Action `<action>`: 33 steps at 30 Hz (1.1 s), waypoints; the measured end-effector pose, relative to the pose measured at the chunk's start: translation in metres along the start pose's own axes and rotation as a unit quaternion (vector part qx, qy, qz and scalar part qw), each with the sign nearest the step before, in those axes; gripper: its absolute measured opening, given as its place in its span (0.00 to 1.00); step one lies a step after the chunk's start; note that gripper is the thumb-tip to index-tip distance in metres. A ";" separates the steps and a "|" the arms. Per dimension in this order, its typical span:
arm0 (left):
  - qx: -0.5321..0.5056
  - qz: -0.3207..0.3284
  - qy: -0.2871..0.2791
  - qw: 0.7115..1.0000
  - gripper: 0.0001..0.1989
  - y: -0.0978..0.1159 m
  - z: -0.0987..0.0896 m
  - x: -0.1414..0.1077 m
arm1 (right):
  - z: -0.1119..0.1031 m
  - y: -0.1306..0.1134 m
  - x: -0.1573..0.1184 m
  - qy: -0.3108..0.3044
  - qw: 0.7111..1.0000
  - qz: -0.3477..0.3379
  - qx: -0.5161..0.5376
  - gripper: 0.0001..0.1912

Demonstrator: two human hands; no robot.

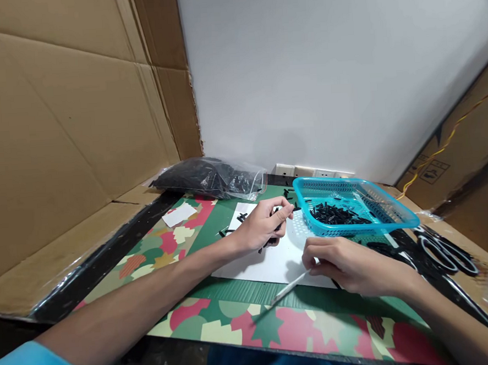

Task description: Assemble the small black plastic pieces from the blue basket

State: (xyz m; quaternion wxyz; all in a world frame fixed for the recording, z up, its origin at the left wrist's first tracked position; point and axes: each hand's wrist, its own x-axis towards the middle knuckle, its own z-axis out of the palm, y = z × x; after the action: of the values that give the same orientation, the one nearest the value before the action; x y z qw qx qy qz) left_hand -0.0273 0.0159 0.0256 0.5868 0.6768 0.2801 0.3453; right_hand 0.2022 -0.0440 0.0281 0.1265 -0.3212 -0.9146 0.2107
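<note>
My left hand (267, 224) is closed around several small black strips, above a white sheet (249, 266). A strip pinched at its fingertips points toward the blue basket (362, 230). Lower and to the right, my right hand (337, 262) grips a thin whitish stick-like tool (290, 287), whose tip points down and left over the green mat. I cannot tell the tool's exact kind. Loose black strips (242, 217) lie on the sheet beside my left hand. In the basket, a heap of similar black pieces (337, 214) covers part of the floor.
A clear bag (210, 176) full of black material lies at the back left, near a small white paper piece (180, 214). Scissors (447, 255) rest at the right. Cardboard (58, 122) walls the left side; sockets (305, 171) line the back wall.
</note>
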 end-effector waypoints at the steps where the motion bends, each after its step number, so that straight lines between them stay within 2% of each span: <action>1: -0.002 -0.005 -0.003 1.000 0.18 0.001 0.001 -0.001 | -0.001 0.001 -0.001 0.034 0.998 0.001 0.047 0.07; 3: -0.011 -0.019 -0.006 1.000 0.17 0.002 0.003 -0.002 | -0.003 0.002 -0.002 0.134 0.977 -0.007 0.164 0.06; 6: -0.027 -0.035 -0.014 0.999 0.18 0.004 0.007 -0.004 | -0.003 0.004 -0.002 0.292 0.909 -0.056 0.292 0.03; 8: -0.038 -0.037 -0.021 0.998 0.18 0.005 0.009 -0.005 | -0.001 0.005 0.000 0.371 0.880 -0.085 0.284 0.04; 13: -0.043 -0.037 -0.033 0.998 0.17 0.007 0.012 -0.007 | 0.007 0.005 0.001 0.477 0.859 -0.124 0.140 0.14; 18: -0.032 -0.024 -0.032 0.999 0.16 0.008 0.014 -0.009 | 0.008 0.004 -0.001 0.518 0.841 -0.155 0.017 0.19; 25: -0.021 -0.021 -0.032 0.999 0.14 0.007 0.014 -0.010 | 0.006 0.000 0.001 0.490 0.856 -0.162 -0.024 0.17; 33: 0.016 -0.009 -0.023 1.000 0.14 0.007 0.013 -0.010 | 0.006 -0.004 0.001 0.473 0.866 -0.159 -0.017 0.15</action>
State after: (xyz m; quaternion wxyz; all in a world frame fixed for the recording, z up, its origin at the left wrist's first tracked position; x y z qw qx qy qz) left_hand -0.0234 -0.0009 0.0305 0.5851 0.6915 0.2780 0.3197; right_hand 0.1971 -0.0475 0.0249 0.5703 -0.2348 -0.7871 -0.0055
